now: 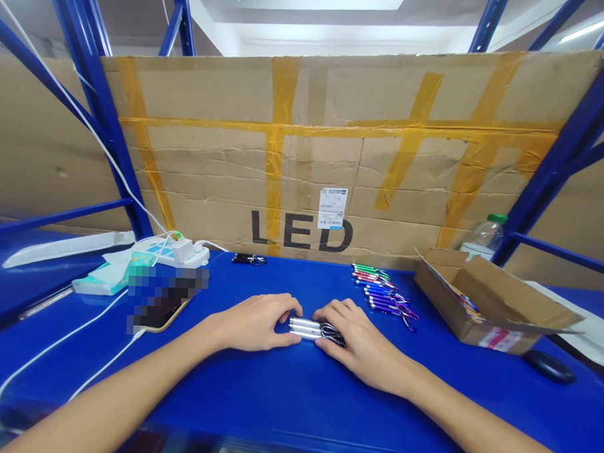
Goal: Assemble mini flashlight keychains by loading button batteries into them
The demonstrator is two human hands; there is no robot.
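Note:
A few slim silver keychain flashlights (305, 329) lie side by side on the blue table, their black carabiner clips pointing right. My left hand (260, 323) curls around their left ends, thumb at the near side and index finger at the far side. From the right, my right hand (361, 342) closes over the clip ends, fingers and thumb gripping the bundle and partly hiding the clips. Beyond my right hand, several green, red, blue and purple keychain flashlights (379, 291) are laid out in a row. A black keychain flashlight (249, 258) rests near the back edge.
At the right stand an open cardboard box (458, 320), a black computer mouse (549, 367) and a green-capped bottle (486, 234). A phone (171, 304), white cables, a power strip (195, 256) and a tissue pack (102, 279) occupy the left. A cardboard panel (224, 170) closes the back.

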